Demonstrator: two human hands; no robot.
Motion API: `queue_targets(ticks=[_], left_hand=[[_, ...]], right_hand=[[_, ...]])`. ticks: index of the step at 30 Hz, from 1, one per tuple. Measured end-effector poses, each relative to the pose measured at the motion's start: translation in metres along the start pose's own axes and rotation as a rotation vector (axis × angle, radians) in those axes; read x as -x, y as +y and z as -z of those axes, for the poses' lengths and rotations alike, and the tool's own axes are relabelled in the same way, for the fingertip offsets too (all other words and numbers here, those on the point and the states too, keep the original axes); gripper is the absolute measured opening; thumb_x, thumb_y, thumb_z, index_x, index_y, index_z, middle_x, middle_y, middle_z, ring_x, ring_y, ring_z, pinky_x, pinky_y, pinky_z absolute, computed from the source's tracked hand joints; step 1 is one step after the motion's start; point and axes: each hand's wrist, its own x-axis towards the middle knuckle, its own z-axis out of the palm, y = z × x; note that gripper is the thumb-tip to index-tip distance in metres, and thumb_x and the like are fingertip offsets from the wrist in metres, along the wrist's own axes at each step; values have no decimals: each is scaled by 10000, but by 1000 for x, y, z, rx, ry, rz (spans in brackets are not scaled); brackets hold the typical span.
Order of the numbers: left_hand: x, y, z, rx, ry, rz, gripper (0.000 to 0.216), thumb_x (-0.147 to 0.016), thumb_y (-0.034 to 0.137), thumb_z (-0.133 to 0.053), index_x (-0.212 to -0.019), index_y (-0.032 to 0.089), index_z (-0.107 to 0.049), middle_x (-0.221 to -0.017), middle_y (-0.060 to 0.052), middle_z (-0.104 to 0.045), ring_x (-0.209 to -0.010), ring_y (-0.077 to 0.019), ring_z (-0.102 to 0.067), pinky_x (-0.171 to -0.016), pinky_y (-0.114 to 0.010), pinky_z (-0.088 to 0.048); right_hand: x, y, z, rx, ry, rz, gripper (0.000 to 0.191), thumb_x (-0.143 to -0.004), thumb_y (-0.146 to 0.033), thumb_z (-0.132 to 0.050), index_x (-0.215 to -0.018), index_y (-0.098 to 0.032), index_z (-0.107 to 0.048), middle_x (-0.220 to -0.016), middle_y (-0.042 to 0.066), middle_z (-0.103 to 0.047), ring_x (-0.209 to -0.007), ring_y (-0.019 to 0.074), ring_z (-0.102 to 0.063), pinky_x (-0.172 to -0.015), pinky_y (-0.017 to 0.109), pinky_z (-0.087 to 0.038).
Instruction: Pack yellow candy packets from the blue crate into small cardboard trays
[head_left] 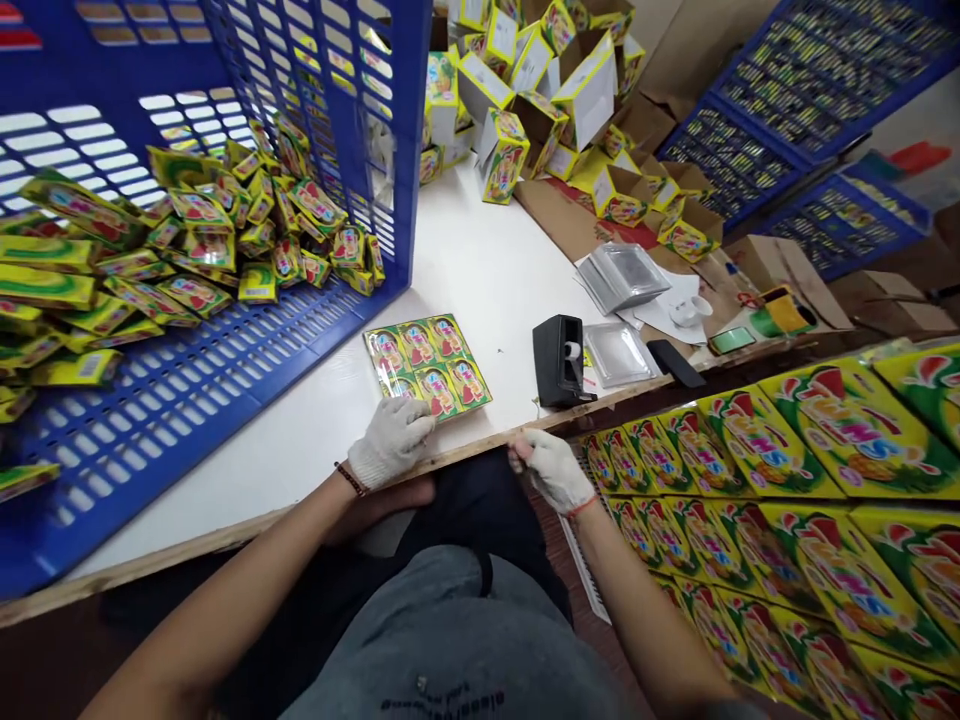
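A flat pack of small boxes point(439, 350), yellow and green with fruit pictures, lies on the white tabletop in two rows under a shiny clear cover. My left hand point(394, 437), in a white knit glove, grips its near left edge with curled fingers. At the table's front edge, my right hand point(551, 465) is closed in a pinch, with bare fingertips showing out of its glove. Whatever those fingertips hold, if anything, is too small to make out. Just beyond the right hand stands a black tape dispenser point(556, 362) with a small roll in it.
A blue crate point(247, 350) of loose small boxes fills the left. Clear plastic lids point(622, 275) are stacked beyond the dispenser, near a phone point(732, 340). Open cartons point(502, 150) are heaped at the back. Rows of printed yellow boxes point(810, 430) stand at right, below the table edge.
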Motion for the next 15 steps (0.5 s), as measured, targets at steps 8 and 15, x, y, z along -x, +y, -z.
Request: queue_targets(ticks=[8,15], left_hand=[[1,6,-3,32,23,112,200,-785,104,-523,-926,178,-644,-927,-89,-674,-851,-220,-578,-764,-364,-458],[-14,16,22,1,-215,103,289,-856,219,-567,-1125,213,-672,-954,-85,-634,-838,-234,-544,-715,-367,-394]], right_hand=[[-40,-16,-85,-286,-34,-82,450,-620,-586,-763,-641,-189,-552,-567,-37,-501,-517,88,-449,-460,220,-325],[-43,1,-90,-219,-4,-125,385,-666,-528,-698,-627,-191,-518,-522,-54,-474,-462,72,-440,-420,205,-321]])
